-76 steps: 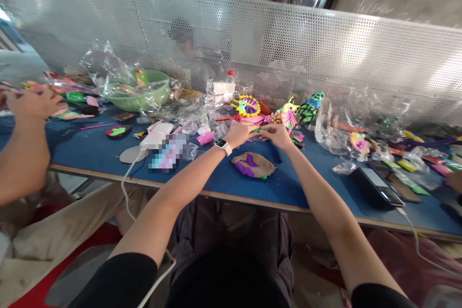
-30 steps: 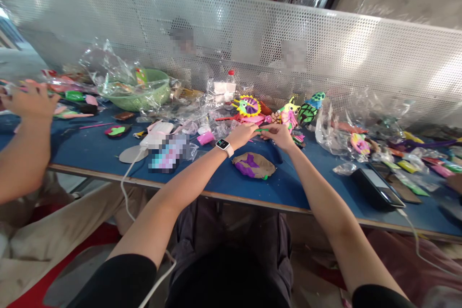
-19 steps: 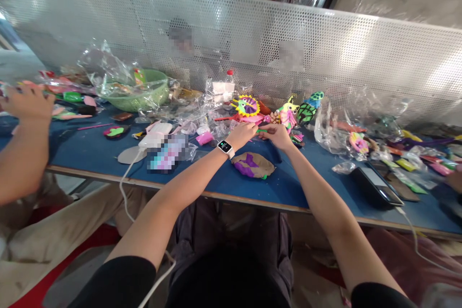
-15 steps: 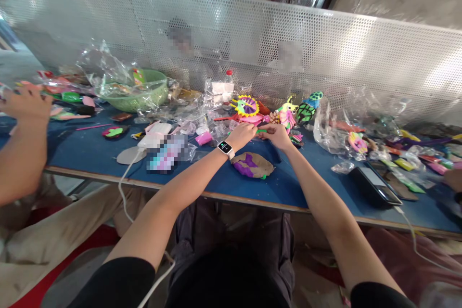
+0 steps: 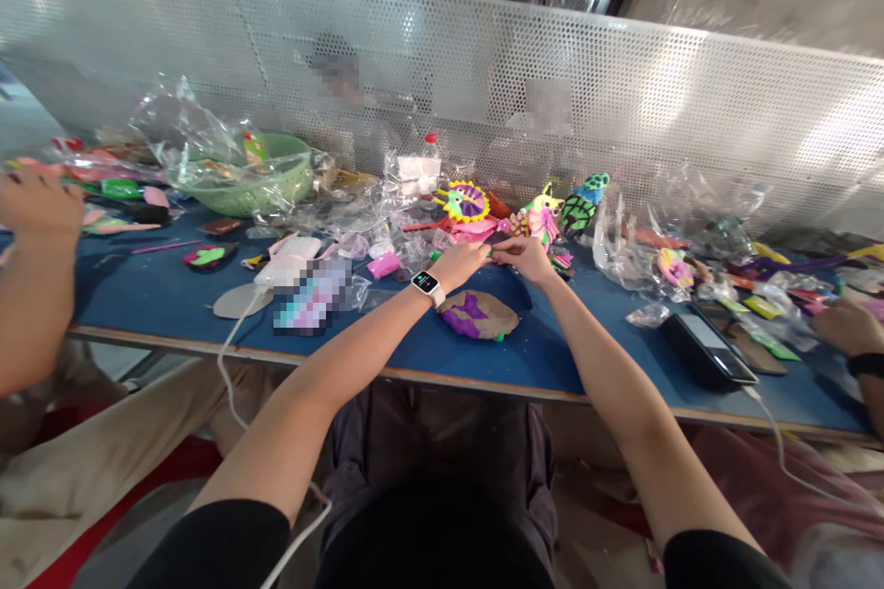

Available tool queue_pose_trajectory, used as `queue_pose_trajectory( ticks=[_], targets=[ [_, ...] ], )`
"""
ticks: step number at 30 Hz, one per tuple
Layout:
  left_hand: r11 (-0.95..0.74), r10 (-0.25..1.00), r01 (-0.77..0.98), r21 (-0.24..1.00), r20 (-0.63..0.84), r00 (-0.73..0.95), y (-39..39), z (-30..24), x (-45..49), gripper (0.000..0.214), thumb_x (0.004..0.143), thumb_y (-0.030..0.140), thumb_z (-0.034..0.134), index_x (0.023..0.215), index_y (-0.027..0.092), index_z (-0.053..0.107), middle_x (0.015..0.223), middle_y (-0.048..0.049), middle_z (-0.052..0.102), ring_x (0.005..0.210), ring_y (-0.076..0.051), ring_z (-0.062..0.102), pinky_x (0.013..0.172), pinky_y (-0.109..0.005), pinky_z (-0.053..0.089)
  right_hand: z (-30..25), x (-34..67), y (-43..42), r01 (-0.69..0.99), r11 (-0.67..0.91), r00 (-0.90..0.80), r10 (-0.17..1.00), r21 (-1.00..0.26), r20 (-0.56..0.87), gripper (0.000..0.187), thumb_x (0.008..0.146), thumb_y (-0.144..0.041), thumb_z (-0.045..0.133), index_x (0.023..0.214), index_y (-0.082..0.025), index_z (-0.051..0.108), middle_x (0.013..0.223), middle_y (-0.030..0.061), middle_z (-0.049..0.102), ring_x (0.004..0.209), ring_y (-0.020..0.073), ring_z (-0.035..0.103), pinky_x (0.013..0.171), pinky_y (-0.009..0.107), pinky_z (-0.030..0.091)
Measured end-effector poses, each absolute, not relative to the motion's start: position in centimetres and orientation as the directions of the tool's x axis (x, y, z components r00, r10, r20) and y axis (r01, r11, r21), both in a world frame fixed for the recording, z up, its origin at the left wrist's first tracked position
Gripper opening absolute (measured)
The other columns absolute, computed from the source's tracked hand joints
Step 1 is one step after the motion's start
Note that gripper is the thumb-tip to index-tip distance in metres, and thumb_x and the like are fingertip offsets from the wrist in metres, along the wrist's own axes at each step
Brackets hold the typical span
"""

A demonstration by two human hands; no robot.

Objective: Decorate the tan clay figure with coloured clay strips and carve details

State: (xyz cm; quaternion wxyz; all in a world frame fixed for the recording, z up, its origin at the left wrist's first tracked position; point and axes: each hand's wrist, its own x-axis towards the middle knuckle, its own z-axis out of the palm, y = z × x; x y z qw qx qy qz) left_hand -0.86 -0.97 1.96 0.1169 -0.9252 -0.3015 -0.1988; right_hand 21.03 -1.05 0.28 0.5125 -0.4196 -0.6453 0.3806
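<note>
Both hands meet above the blue table, fingertips close together. My left hand (image 5: 464, 263), with a watch (image 5: 425, 282) on its wrist, pinches a small bit of green modelling clay (image 5: 491, 251). From the other side my right hand (image 5: 525, 258) has its fingers closed on the same green clay; most of it is hidden by the fingers. Just below them lies a flat brown oval with purple patches (image 5: 495, 313) and a green bit at its lower edge. Behind the hands stand a yellow-fringed round clay figure (image 5: 466, 202), a yellow and pink figure (image 5: 543, 215) and a green and blue turtle (image 5: 578, 213).
A green basket (image 5: 276, 189) with plastic wrapping stands at back left. A white device (image 5: 294, 258) with a cable and a black device (image 5: 708, 350) lie to either side. Other people's hands are at far left (image 5: 38, 202) and far right (image 5: 849, 327). A perforated metal screen (image 5: 442, 64) runs behind.
The green clay strip between my hands shows less now, and my fingertips are closer together. The view has shifted slightly. The co-worker's hand at far right has come further into view.
</note>
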Motion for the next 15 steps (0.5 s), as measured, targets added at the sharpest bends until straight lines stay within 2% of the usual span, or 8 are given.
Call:
queue_pose_trajectory(
  ticks=[3, 5, 8, 12, 15],
  targets=[
    [-0.788, 0.527, 0.611, -0.079, 0.426, 0.735, -0.89, 1.7, -0.78, 0.023, 0.116, 0.012, 0.053, 0.12, 0.011, 0.076, 0.111, -0.0167, 0.084, 0.107, -0.03, 0.084, 0.091, -0.036, 0.063, 0.24, 21.25, -1.05, 0.15, 0.361, -0.131, 0.93, -0.921, 0.343, 0.063, 0.047, -0.068, 0.11, 0.083, -0.021, 0.088, 0.076, 0.0065, 0.085, 0.069, 0.0226, 0.079, 0.075, 0.04, 0.072],
    [-0.779, 0.538, 0.622, -0.074, 0.431, 0.725, -0.83, 1.73, -0.89, 0.027, 0.115, 0.007, 0.05, 0.122, 0.011, 0.076, 0.111, -0.0156, 0.084, 0.108, -0.029, 0.084, 0.092, -0.036, 0.063, 0.18, 21.27, -1.03, 0.152, 0.363, -0.141, 0.929, -0.919, 0.343, 0.064, 0.052, -0.071, 0.108, 0.086, -0.021, 0.088, 0.075, 0.0066, 0.084, 0.068, 0.0225, 0.079, 0.072, 0.039, 0.071],
    [-0.773, 0.545, 0.631, -0.068, 0.439, 0.714, -0.72, 1.93, -1.15, 0.027, 0.116, 0.01, 0.051, 0.127, 0.012, 0.076, 0.115, -0.0162, 0.084, 0.112, -0.03, 0.084, 0.095, -0.038, 0.064, 0.19, 21.31, -0.92, 0.16, 0.371, -0.151, 0.925, -0.915, 0.349, 0.064, 0.058, -0.076, 0.104, 0.088, -0.021, 0.088, 0.072, 0.0063, 0.083, 0.067, 0.0231, 0.079, 0.07, 0.04, 0.071],
    [-0.771, 0.555, 0.635, -0.05, 0.436, 0.709, -0.56, 1.95, -1.29, 0.025, 0.118, 0.017, 0.055, 0.133, 0.013, 0.074, 0.121, -0.0172, 0.084, 0.118, -0.03, 0.083, 0.096, -0.037, 0.063, 0.46, 21.53, -0.8, 0.167, 0.4, -0.134, 0.915, -0.901, 0.381, 0.054, 0.054, -0.065, 0.109, 0.081, -0.024, 0.088, 0.078, 0.0058, 0.086, 0.071, 0.0239, 0.079, 0.073, 0.04, 0.07],
    [-0.772, 0.564, 0.635, -0.037, 0.421, 0.71, -0.43, 1.74, -1.24, 0.025, 0.117, 0.013, 0.052, 0.128, 0.013, 0.075, 0.118, -0.016, 0.084, 0.111, -0.029, 0.084, 0.091, -0.036, 0.062, 0.56, 21.53, -0.89, 0.145, 0.398, -0.127, 0.915, -0.906, 0.382, 0.051, 0.054, -0.06, 0.11, 0.083, -0.025, 0.089, 0.083, 0.0048, 0.088, 0.074, 0.0231, 0.079, 0.075, 0.039, 0.07]
  ],
)
